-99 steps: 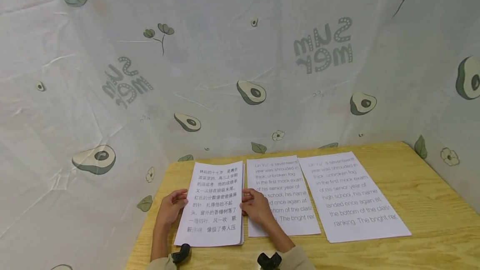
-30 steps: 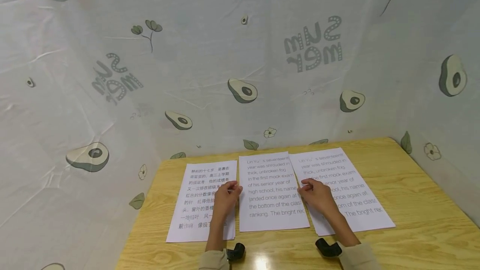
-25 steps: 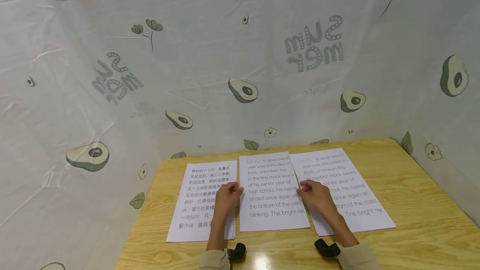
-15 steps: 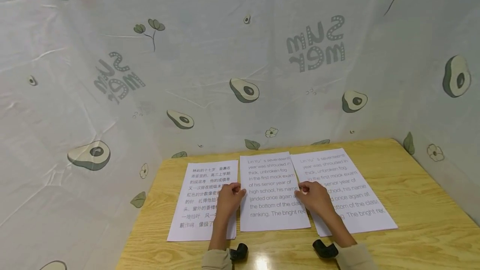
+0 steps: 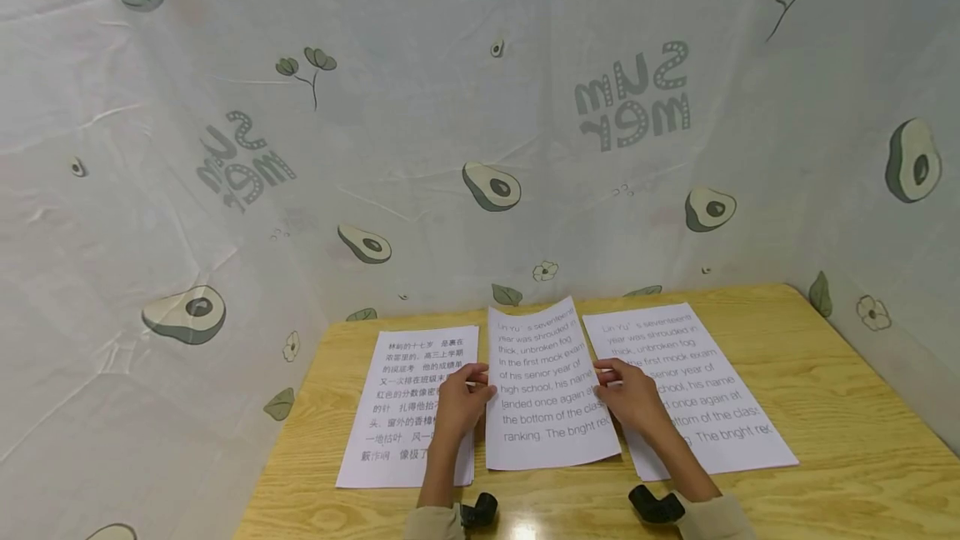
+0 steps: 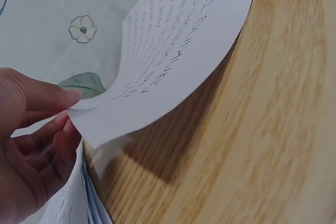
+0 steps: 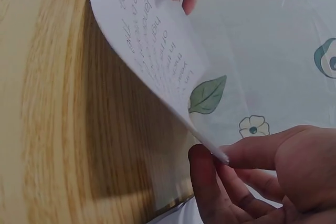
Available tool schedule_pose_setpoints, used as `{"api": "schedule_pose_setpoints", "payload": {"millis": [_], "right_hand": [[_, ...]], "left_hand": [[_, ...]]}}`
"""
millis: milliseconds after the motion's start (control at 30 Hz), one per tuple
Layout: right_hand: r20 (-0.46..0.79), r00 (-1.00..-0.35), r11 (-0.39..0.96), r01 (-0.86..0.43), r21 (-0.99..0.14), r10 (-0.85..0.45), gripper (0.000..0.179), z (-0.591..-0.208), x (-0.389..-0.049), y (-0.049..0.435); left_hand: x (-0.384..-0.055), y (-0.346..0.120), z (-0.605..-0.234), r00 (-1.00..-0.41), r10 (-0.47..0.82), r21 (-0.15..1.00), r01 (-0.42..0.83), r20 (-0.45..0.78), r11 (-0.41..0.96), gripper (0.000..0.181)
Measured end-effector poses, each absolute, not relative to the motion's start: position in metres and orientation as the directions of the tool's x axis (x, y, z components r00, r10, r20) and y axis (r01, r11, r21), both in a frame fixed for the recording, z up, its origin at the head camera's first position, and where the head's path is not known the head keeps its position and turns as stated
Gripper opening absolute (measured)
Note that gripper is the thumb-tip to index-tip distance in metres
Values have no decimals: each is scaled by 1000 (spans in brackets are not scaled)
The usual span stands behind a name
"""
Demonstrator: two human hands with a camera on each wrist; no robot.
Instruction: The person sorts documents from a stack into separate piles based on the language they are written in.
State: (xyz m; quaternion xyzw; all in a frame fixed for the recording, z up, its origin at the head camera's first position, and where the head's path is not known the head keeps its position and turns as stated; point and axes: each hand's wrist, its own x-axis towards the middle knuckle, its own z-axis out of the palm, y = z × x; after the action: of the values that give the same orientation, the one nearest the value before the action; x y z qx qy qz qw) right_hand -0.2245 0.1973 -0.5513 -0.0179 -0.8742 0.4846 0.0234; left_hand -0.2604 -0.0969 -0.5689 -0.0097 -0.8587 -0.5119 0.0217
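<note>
Between my hands is a sheet of paper (image 5: 543, 390) printed with large English text, bowed and lifted off the table. My left hand (image 5: 461, 398) pinches its left edge between thumb and fingers. On the opposite edge my right hand (image 5: 630, 394) has the same pinch. From the left wrist, the left hand (image 6: 37, 135) shows with its thumb on top of the sheet (image 6: 178, 77), which casts a shadow on the wood below. In the right wrist view, the right hand (image 7: 257, 177) grips the sheet's corner side, and the paper (image 7: 152, 45) curves away toward the other hand.
Left of the held sheet lies a stack of paper with Chinese text (image 5: 405, 407), partly under my left forearm. To the right lies another English-text stack (image 5: 712, 407), partly behind my right arm. Both rest on a wooden table (image 5: 840, 390) against an avocado-print curtain (image 5: 420, 123).
Earlier both hands held the Chinese-text paper at the left. They moved right to the middle English-text sheet, which lay flat; now they pinch its edges and it is bowed and raised.
</note>
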Motion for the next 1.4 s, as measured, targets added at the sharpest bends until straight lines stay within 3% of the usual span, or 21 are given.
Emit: {"api": "schedule_pose_setpoints", "payload": {"millis": [333,633,1100,1400], "right_hand": [[-1,-999,458,23,-888,48,47,-546,-225,205],[-76,-997,338,76,-938,11,52,-537,-225,213],[-96,-995,258,82,-963,-43,55,-531,-225,219],[-94,-995,288,79,-954,-39,56,-534,-224,245]], "left_hand": [[-260,-102,-563,-994,-44,909,75,101,409,40],[-259,-108,-552,-999,-43,984,24,32,176,42],[-257,-110,-545,-998,-64,994,-21,-14,105,41],[-254,-82,-549,-999,-50,999,-21,-19,41,44]]}}
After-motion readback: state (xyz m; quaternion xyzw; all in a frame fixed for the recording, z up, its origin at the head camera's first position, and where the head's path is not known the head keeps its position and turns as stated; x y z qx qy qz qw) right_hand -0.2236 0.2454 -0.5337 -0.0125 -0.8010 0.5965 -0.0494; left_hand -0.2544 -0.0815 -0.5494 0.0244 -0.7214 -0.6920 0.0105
